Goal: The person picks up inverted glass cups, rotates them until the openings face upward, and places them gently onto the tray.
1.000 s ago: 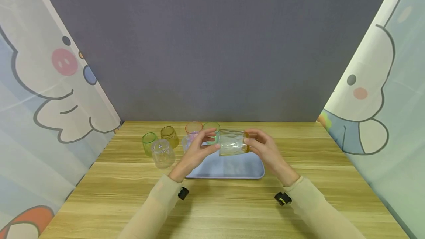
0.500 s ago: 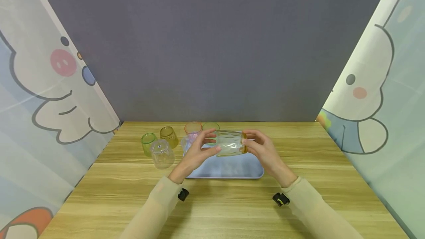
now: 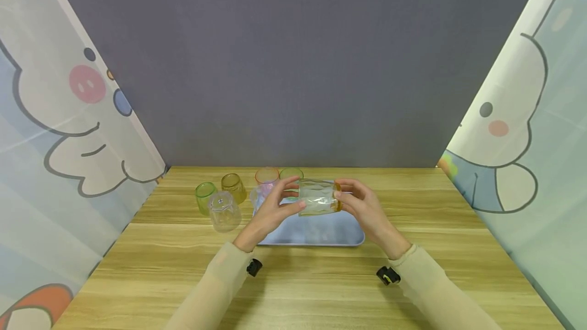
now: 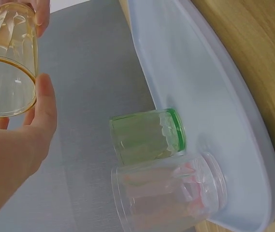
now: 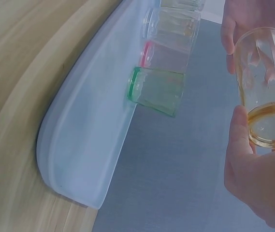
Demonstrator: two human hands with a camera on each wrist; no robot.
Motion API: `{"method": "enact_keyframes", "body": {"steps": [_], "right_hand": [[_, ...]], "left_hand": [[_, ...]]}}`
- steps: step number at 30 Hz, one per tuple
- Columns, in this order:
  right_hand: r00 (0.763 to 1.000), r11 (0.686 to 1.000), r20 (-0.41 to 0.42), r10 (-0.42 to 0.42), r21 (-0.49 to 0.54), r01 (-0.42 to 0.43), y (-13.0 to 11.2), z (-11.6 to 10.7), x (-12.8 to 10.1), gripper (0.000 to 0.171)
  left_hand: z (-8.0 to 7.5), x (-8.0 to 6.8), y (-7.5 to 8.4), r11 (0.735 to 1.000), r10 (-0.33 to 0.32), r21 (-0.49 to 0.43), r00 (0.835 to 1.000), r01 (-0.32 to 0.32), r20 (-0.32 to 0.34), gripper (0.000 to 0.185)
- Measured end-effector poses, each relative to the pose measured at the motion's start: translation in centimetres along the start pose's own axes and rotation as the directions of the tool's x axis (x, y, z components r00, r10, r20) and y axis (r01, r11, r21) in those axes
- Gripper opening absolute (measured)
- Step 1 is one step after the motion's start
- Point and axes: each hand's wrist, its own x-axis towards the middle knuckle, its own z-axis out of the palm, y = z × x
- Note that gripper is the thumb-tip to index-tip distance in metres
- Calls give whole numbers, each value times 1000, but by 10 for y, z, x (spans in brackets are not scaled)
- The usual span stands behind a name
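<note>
An amber-tinted drinking glass lies sideways in the air above the tray, held between both hands. Its open rim faces left, and its thick amber base points right. My left hand grips the rim end, thumb in front and fingers behind; the left wrist view shows the thumb at the rim of the glass. At the base end, my right hand pinches with thumb and fingers, as the right wrist view shows beside the amber bottom of the glass.
Below is a pale lavender tray. On its left part stand a green-based glass, a pink-based glass and a clear glass. Left of the tray, on the wooden table, are a green glass, an amber glass and a clear glass.
Both hands and the amber glass shifted very slightly left between the first two head frames. Since then they stay almost still, with the same grip.
</note>
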Motion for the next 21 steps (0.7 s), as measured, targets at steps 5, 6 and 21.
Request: {"method": "enact_keyframes", "body": {"steps": [5, 6, 21], "right_hand": [[1000, 1000, 3, 0, 6, 0, 0, 1, 0, 47], [1000, 1000, 4, 0, 5, 0, 0, 1, -1, 47], [998, 997, 66, 19, -78, -14, 1, 0, -2, 49]], "left_hand": [[-1, 0, 0, 1000, -5, -8, 1000, 5, 10, 67], [-1, 0, 0, 1000, -6, -10, 1000, 6, 12, 67], [-5, 1, -1, 1000, 18, 18, 1000, -18, -13, 64]]}}
